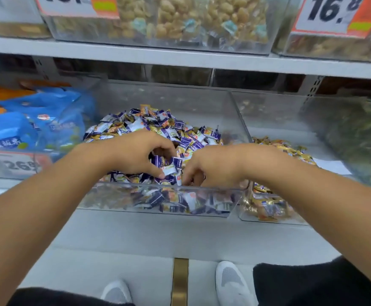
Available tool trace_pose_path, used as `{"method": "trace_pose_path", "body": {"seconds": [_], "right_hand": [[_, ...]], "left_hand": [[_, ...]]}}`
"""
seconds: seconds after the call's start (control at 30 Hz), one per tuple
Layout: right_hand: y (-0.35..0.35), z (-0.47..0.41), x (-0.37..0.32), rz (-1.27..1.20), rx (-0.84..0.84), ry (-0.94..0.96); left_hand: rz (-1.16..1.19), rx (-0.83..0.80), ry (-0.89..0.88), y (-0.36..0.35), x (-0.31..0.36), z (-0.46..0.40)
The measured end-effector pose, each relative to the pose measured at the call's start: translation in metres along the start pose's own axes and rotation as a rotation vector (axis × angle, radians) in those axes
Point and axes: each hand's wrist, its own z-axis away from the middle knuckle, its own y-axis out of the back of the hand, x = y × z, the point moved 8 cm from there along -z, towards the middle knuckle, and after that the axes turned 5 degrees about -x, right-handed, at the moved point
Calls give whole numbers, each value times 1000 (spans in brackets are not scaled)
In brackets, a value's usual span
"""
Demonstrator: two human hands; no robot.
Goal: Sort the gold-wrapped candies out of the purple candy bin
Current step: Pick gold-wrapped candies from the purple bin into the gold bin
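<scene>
Bin [158, 196], mixed purple and gold candies [169, 127]: I see left hand [136, 154] and right hand [211, 166] curled, digging (holdings hidden); risk, purple wrappers grabbed along with gold.

Clear glossy plastic bin [158, 193]; shiny foil candies [158, 122].

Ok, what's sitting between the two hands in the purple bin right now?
In the head view, only loose purple-and-white candies lie between the left hand and the right hand, both fingers-down in the purple candy bin.
</scene>
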Motion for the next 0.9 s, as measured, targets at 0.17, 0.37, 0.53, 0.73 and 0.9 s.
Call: {"method": "trace_pose_path", "body": {"seconds": [0.17, 0.37, 0.53, 0.73, 0.9], "right_hand": [[3, -25, 14, -123, -23, -149], [26, -34, 0, 131, 240, -112], [47, -37, 14, 353, 506, -206], [46, -25, -12, -106, 378, 108], [1, -40, -28, 69, -34, 150]], "left_hand": [[-44, 114, -77, 2, -1, 4], [-19, 180, -91, 9, -10, 7], [-50, 277, 1, 17, -32, 8], [22, 451, -89, 43, -16, 31], [-95, 210, 85, 30, -45, 49]]}}
